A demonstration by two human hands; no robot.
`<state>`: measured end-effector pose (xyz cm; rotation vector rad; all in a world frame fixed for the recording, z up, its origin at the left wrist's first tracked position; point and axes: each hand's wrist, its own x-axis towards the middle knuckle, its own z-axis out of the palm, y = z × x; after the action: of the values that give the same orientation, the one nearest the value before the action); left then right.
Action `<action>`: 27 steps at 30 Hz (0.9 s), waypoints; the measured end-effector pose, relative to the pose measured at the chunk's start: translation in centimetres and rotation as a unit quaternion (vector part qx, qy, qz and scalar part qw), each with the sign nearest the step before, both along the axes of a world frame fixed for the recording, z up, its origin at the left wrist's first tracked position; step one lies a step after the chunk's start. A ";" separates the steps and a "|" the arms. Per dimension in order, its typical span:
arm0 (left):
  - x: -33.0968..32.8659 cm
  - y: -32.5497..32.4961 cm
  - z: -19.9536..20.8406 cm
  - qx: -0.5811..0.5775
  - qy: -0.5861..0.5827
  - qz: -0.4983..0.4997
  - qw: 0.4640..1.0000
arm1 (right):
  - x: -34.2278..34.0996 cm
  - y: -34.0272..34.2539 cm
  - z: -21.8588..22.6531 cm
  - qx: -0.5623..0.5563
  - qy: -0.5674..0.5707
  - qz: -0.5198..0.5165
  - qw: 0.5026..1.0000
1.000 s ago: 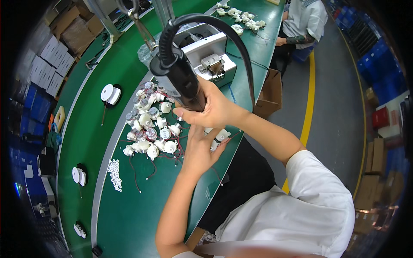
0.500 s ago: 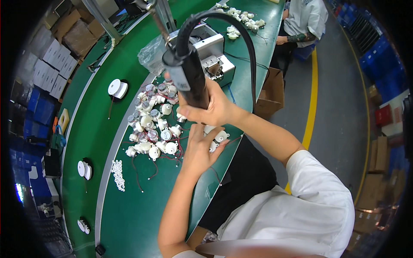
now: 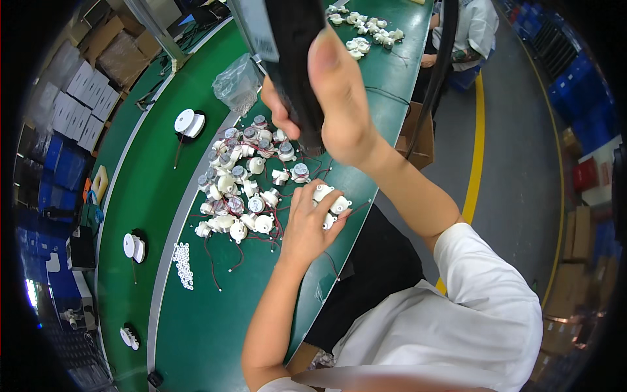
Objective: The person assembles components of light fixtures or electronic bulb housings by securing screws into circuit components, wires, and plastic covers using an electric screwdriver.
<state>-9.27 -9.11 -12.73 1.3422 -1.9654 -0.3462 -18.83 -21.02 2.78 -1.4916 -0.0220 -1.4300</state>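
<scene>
My right hand is wrapped round a thick black electric screwdriver, raised high and close to the view. Its upper end runs out of the picture and its tip cannot be seen. On the green bench, my left hand holds a white plastic motor housing with several round lobes, index finger and thumb at its sides. Part of that housing is hidden under the fingers. Just beyond lies a heap of small white motors with silver-grey caps and thin dark-red wires.
Small white rings lie left of the heap. White spool-like parts ride on the green conveyor. A clear plastic bag and more white parts are farther off. Beyond the bench's right edge stand a carton and a seated co-worker.
My right hand has lifted the screwdriver up and toward the view, away from my left hand. The left hand keeps its place on the housing. The spool-like parts have shifted away along the conveyor.
</scene>
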 end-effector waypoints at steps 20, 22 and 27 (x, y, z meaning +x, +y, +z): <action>0.1 -0.1 -0.2 -0.018 0.014 -0.002 1.000 | -0.9 0.6 -1.7 0.098 0.180 -0.016 0.979; 0.0 -0.1 -0.3 -0.014 0.015 -0.005 1.000 | -0.6 0.6 -1.6 0.123 0.181 -0.030 0.975; 0.0 -0.2 -0.2 -0.012 0.005 -0.006 1.000 | -0.7 0.1 -3.8 0.108 0.082 0.074 0.988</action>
<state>-9.30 -9.30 -12.94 1.3105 -1.9638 -0.3332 -19.49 -20.94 -1.03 -1.3928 0.1182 -1.1501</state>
